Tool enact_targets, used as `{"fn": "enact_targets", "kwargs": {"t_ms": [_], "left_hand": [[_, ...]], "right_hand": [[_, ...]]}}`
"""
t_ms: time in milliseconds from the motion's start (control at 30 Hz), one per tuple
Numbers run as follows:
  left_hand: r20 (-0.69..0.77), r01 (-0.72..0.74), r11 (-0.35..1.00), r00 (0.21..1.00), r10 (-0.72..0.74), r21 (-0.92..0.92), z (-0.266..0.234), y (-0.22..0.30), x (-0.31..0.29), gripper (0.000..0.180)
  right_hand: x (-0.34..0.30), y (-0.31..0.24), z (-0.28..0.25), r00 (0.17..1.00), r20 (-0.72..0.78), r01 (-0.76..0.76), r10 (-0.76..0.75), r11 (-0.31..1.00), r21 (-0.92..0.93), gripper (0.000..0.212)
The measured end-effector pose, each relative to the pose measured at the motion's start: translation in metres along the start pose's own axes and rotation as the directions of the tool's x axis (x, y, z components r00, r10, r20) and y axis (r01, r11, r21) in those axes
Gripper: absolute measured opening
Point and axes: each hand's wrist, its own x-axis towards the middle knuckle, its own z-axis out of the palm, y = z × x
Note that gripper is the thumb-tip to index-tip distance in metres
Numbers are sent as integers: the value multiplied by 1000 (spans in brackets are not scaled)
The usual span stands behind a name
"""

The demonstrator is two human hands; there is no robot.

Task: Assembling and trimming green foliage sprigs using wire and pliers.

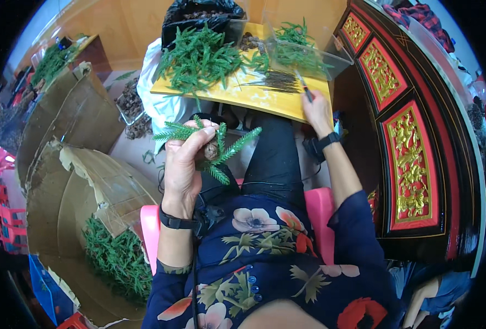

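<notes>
My left hand (185,151) is closed around an artificial fir sprig (234,148), whose green tips fan out past the fingers. A brown pine cone (211,151) sits among its needles, beside my thumb. Over the right end of the yellow table (254,100), my right hand (317,109) grips a slim tool (305,86) with a dark and red handle and a pale tip; its exact kind is unclear. That tip is close to a bundle of thin dark wires (280,81) on the tabletop. A heap of green sprigs (199,60) covers the table's left part.
Behind the heap is a black bag (177,33) of brown cones. A clear plastic bin (330,63) with sprigs stands at the table's right back. At left, a torn cardboard box (62,197) holds more greenery. Carved dark panels (410,164) rise on the right.
</notes>
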Motion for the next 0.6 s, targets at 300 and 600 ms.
{"fn": "enact_targets", "kwargs": {"t_ms": [300,600], "left_hand": [[91,134,987,988,-126,-88,-13,9,-5,12],[264,200,966,952,-152,-166,-28,7,3,21]], "right_hand": [[-42,-164,-76,561,267,559,-783,597,575,27],[-30,-176,-87,350,356,677,-866,497,543,37]]}}
